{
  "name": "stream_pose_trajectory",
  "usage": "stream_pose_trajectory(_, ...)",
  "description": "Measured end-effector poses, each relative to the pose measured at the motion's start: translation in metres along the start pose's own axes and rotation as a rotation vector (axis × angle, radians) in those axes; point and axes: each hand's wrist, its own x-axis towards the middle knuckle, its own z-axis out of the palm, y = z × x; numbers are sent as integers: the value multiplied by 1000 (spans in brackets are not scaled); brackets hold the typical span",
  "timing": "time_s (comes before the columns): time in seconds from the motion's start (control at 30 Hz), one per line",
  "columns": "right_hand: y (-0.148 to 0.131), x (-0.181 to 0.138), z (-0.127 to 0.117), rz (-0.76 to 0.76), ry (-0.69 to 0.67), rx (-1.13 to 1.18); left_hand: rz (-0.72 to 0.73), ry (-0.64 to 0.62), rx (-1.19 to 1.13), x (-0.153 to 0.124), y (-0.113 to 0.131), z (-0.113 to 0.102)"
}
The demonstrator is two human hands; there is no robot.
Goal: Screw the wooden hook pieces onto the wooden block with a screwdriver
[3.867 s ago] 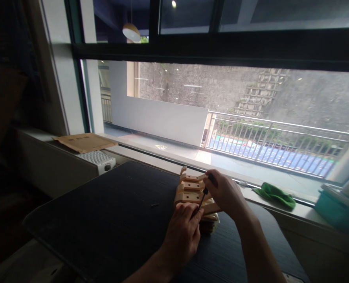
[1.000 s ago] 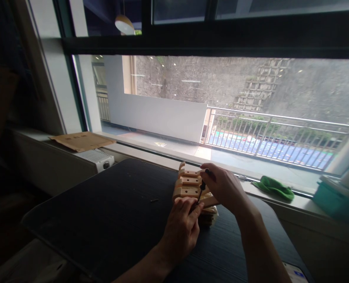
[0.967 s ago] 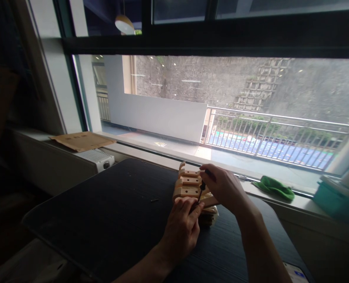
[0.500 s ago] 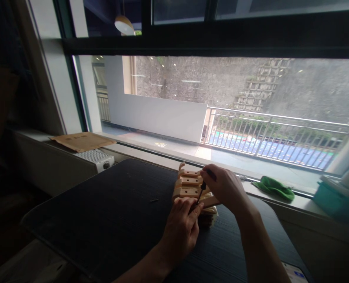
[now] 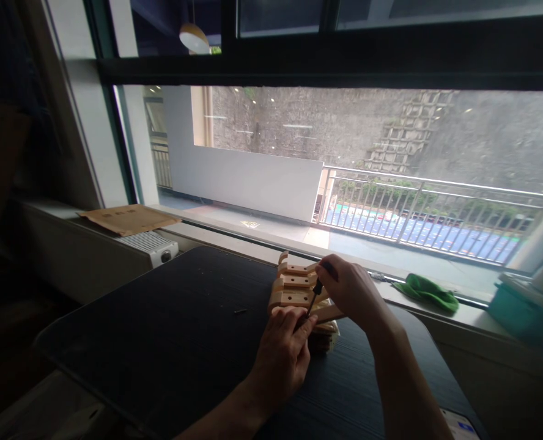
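A stack of light wooden pieces (image 5: 293,288) with drilled holes lies on the dark table (image 5: 175,330). My left hand (image 5: 283,357) rests on the near end of the wood, fingers curled and pressed down on it. My right hand (image 5: 351,292) is closed round the black handle of a small screwdriver (image 5: 315,294), whose thin shaft slants down to the wood right by my left fingertips. The tip is hidden between my fingers and the wood.
A small dark screw (image 5: 240,311) lies loose on the table left of the wood. On the window sill are a green cloth (image 5: 428,293), a teal box (image 5: 523,321) at the right, and cardboard (image 5: 127,219) over a white heater (image 5: 148,245) at the left. A phone corner (image 5: 457,423) shows bottom right.
Almost nothing has moved. My right hand has shifted very slightly on the screwdriver handle; the left hand and the wood stay where they were.
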Motion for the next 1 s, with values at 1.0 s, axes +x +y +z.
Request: stream_pose_trajectory(1.0,-2,1,-1,-35,-4,-42,-34,-54,-33,0,1,-2)
